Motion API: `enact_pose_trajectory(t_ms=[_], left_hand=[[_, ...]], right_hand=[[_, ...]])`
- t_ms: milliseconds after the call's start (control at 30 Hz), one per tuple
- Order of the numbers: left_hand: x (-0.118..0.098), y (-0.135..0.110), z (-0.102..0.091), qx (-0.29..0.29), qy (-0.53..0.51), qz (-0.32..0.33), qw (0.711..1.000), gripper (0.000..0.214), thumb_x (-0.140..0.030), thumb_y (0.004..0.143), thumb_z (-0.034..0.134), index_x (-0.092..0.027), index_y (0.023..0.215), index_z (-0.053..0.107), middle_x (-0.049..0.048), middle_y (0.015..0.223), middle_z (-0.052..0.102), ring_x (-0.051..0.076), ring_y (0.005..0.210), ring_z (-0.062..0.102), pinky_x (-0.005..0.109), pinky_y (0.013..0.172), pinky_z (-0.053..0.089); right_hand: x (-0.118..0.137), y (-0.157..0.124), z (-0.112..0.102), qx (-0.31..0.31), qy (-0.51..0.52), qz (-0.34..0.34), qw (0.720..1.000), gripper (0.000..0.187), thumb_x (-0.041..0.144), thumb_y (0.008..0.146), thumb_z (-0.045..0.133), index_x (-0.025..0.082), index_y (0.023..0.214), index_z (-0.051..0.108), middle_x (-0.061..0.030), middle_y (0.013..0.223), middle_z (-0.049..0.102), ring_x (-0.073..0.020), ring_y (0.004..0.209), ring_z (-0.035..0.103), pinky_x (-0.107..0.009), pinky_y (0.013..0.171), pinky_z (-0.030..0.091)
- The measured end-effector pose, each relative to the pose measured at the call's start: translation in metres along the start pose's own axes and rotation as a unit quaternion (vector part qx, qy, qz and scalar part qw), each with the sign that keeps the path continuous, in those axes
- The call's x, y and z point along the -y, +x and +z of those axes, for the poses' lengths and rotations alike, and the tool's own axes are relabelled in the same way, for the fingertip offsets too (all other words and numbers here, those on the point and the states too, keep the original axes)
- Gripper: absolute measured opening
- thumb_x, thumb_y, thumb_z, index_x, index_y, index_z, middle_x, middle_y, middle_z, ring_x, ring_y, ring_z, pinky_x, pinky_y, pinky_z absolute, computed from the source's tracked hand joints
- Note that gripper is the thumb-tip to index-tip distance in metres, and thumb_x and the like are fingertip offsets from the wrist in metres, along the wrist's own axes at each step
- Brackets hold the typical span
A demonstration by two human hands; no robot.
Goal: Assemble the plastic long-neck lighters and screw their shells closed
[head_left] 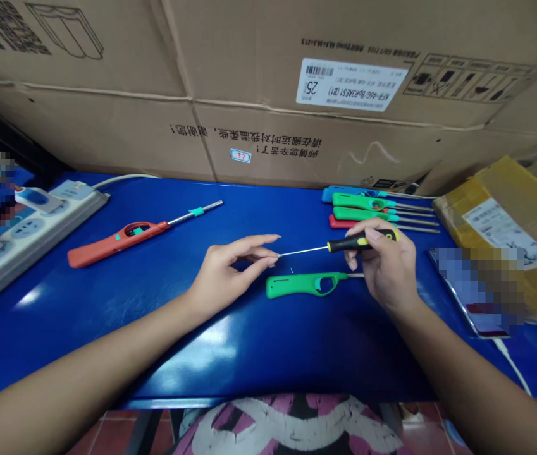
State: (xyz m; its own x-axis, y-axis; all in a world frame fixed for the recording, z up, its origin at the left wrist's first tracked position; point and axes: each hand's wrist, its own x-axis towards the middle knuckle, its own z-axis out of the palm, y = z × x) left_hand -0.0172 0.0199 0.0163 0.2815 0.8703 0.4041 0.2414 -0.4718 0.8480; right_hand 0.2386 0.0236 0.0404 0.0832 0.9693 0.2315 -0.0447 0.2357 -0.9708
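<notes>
Green lighter (294,287): tube end hidden behind right hand (388,266); phone screen (481,294) blurred.

A glossy blue table (296,354) carries a white power strip (33,229), an orange-red lighter (102,249), a green lighter (291,287) near its middle, a group of lighters (353,213) farther back, a phone (477,297) and a yellow-taped carton (529,291)

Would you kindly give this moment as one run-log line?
right hand: holding screwdriver | left hand: at its tip | front green lighter: lying on blue table | orange lighter: farther left on table
</notes>
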Motion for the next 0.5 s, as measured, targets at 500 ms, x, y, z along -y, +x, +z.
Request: enact_pose_trajectory(t_ms=[500], left_hand=[[-0.0083, 0.0004, 0.0016, 0.002, -0.098, -0.054, 0.994, 0.033, -0.019, 0.087, 0.075, -0.015, 0.120, 0.070, 0.0042, 0.093, 0.081, 0.014, 0.077, 0.078, 0.022, 0.080, 0.065]], right_hand=[[-0.0014, 0.0019, 0.0018, 0.012, 0.049, 0.028, 0.998, 0.020, 0.036, 0.086, 0.062, 0.020, 0.076, 0.067, 0.0025, 0.053, 0.054, -0.0127, 0.043, 0.051, -0.026, 0.040, 0.037]])
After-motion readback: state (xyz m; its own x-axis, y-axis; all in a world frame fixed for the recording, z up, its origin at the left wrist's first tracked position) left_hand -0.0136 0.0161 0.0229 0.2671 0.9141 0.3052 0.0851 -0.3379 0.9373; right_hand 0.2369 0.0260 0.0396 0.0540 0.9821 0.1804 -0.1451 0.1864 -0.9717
